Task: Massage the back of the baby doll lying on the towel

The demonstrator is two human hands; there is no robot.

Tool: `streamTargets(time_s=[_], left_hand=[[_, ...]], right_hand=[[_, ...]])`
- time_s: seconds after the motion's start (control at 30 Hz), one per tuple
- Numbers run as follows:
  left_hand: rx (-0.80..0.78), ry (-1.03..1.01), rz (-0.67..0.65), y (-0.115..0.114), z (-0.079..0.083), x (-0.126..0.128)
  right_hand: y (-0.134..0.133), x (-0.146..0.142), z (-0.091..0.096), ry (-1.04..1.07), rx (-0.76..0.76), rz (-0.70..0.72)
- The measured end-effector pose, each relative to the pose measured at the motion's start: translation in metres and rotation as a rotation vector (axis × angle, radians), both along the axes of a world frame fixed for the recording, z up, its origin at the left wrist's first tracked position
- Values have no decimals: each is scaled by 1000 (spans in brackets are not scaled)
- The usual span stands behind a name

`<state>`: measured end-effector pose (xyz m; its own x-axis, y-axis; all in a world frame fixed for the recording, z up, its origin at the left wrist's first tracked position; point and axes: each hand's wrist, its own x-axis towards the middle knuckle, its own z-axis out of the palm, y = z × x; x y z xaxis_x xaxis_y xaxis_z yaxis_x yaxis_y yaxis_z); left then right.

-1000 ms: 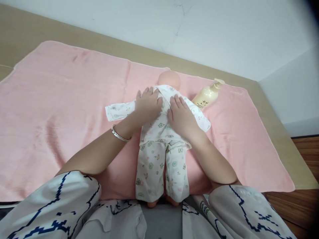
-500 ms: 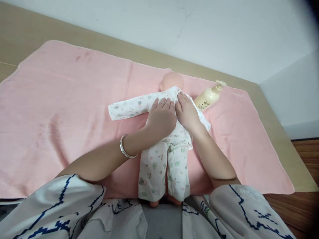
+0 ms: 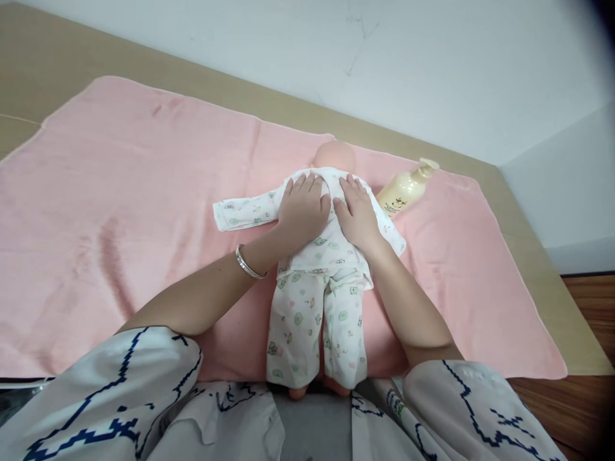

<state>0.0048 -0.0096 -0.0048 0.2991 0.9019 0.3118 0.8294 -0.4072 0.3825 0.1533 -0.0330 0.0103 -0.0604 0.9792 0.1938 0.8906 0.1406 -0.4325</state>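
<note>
Baby doll [image 3: 331, 256], one, clothed. Location?

Lengthwise on a pink cloth [image 3: 144, 192] spread over a bench [image 3: 542, 282]. Head [image 3: 335, 155] toward the wall [image 3: 408, 77], feet [image 3: 298, 392] toward the person. No face shows; presumably prone.

Hands?

Two, bare. Left hand [image 3: 303, 208]: palm down, fingers extended, resting on the upper back of the patterned shirt [image 3: 312, 256]; silver bangle [image 3: 244, 264] above the wrist. Right hand [image 3: 359, 218]: likewise flat, near the first, a narrow gap between. Neither grips anything.

Progress?

Done, by the look of it: shirt and matching trousers [image 3: 298, 320] on, doll laid straight, both palms on its back. Left: the palm contact reads as unfinished; how much more remains, I cannot tell. Pump bottle [image 3: 402, 191], cream-yellow: neither hand on it.

Edges and room?

Near side: tight, feet at the cloth's hem and apparently past it. Far side: head close to the cloth's border, then a strip of bench, then wall. Right side: bottle just beside the shirt sleeve, limiting movement there; cloth continues beyond. Left side: widest stretch, lightly creased, the other sleeve reaching partway across.
</note>
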Motion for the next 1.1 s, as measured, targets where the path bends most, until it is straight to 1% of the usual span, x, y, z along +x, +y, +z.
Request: streamTargets(time_s=[0.1,0.2,0.27,0.37,0.43,0.47,0.53,0.63,0.7,0.77,0.83,0.93,1.03,1.1], left_hand=[[15,-5,2,3,-2,0],[24,40,10,-1,5,-1],[23,115,2,-12,13,-1],[32,255,-42,-35,23,3],[64,297,-72,-44,25,4],[81,292,-89,-44,25,5],[108,248,-117,-36,21,3],[110,173,-116,-10,13,-3],[85,148,-101,4,9,-7],[53,137,-97,9,8,-9],[20,144,-71,1,11,-7],[6,207,-39,-23,19,-2],[39,287,-105,-41,26,1],[47,285,-139,-40,27,0]], right_hand=[[5,2,-6,11,25,-12],[3,0,-7,-2,22,-6],[2,0,-6,-5,21,-2],[2,3,-3,-15,11,13],[2,4,-1,-26,7,17],[2,3,0,-32,10,14],[-2,-1,2,-50,20,-8],[-15,-15,5,-92,25,-36],[-27,-26,7,-132,19,0],[-35,-31,11,-162,6,48],[-35,-26,14,-147,-13,75],[-20,-7,16,-43,2,109],[-2,8,11,8,62,68],[1,7,8,-32,57,35]])
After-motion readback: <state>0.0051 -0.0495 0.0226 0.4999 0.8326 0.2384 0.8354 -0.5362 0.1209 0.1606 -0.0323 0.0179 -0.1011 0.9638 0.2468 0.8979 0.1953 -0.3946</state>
